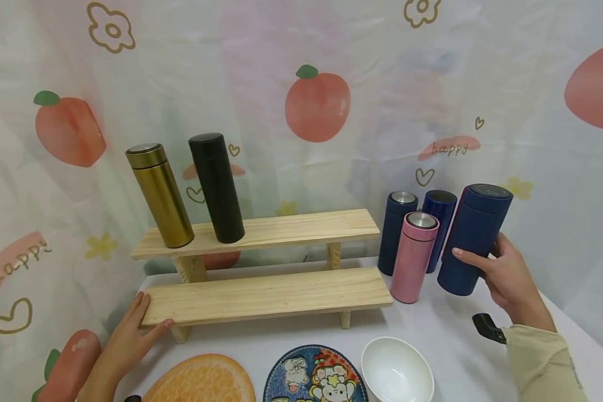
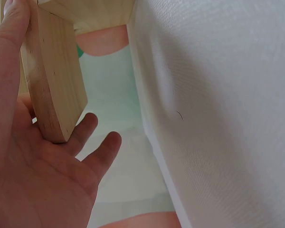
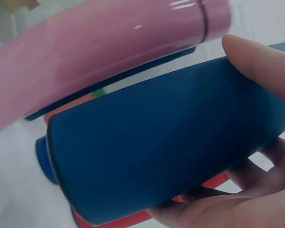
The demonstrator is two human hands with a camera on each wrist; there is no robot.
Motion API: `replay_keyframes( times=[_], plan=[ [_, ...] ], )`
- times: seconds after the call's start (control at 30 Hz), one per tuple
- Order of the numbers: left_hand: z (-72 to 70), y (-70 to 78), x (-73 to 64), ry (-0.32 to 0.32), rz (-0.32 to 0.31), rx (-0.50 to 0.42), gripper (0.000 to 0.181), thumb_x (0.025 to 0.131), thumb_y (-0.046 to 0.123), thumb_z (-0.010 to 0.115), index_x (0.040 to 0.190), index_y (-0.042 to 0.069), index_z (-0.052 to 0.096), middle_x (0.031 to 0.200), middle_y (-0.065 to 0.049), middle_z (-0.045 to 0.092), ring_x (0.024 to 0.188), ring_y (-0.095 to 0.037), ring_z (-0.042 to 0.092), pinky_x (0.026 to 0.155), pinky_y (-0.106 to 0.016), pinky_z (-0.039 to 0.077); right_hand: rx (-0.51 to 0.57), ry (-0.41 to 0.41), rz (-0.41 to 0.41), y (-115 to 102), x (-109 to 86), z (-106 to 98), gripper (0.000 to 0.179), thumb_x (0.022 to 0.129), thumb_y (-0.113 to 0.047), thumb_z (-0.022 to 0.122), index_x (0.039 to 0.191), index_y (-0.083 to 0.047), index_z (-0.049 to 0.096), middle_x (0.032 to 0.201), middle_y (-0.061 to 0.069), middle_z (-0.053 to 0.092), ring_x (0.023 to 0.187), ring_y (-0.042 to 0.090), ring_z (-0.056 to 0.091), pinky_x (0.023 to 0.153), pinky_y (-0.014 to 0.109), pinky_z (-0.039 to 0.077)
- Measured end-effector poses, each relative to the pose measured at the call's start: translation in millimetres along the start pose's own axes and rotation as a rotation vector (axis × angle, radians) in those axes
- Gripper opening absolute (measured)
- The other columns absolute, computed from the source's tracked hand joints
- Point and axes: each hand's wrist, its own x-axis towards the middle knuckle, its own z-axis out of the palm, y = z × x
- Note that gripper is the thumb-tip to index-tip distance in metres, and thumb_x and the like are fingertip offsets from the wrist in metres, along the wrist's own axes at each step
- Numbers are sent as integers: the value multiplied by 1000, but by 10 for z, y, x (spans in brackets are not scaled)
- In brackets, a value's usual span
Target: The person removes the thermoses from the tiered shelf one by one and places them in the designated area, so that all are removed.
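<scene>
My right hand grips a navy blue thermos bottle at the right of the table, thumb across its front. In the right wrist view, this thermos slants across the picture; whether its base is off the table I cannot tell. Just left of it stand a pink thermos, a navy thermos with a silver lid and a shiny blue one. A red bottle is mostly hidden behind the held thermos. My left hand holds the left end of the wooden rack's lower shelf.
On the rack's upper shelf stand a gold thermos and a black thermos, both at the left. Along the near side lie an orange-brown mat, a round cartoon-patterned mat and a white bowl. A printed curtain hangs behind.
</scene>
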Motion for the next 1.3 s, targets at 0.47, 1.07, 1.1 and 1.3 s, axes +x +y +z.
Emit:
replay_keyframes(
  times=[0.47,1.07,1.1,1.3],
  plan=[
    [-14,6,-13,-17,-6,-21,104,102,47,72,165,-14,15,169,-41,8,150,-66,18,111,-78,27,-57,30,62,351,148,40,110,105,-25,73,172,-17,-13,177,21,-11,160,52,0,122,67,10],
    [2,-29,-8,-3,2,-7,103,102,46,72,164,-15,17,169,-41,10,149,-66,19,111,-79,27,-105,-1,68,579,201,169,112,104,-26,74,170,-10,-15,177,26,-5,159,53,-2,120,71,13],
    [1,-26,-8,-7,-1,-8,103,102,47,72,164,-15,16,169,-41,10,149,-66,19,111,-79,27,-109,-3,67,587,200,177,112,104,-26,74,170,-10,-15,176,26,-5,159,54,-1,120,72,13],
    [-5,-16,-5,-7,0,-8,103,102,47,72,164,-15,17,169,-41,10,149,-66,19,111,-79,27,-106,5,68,618,197,216,112,104,-26,75,171,-11,-12,176,27,-1,159,54,1,121,71,14]
  ],
)
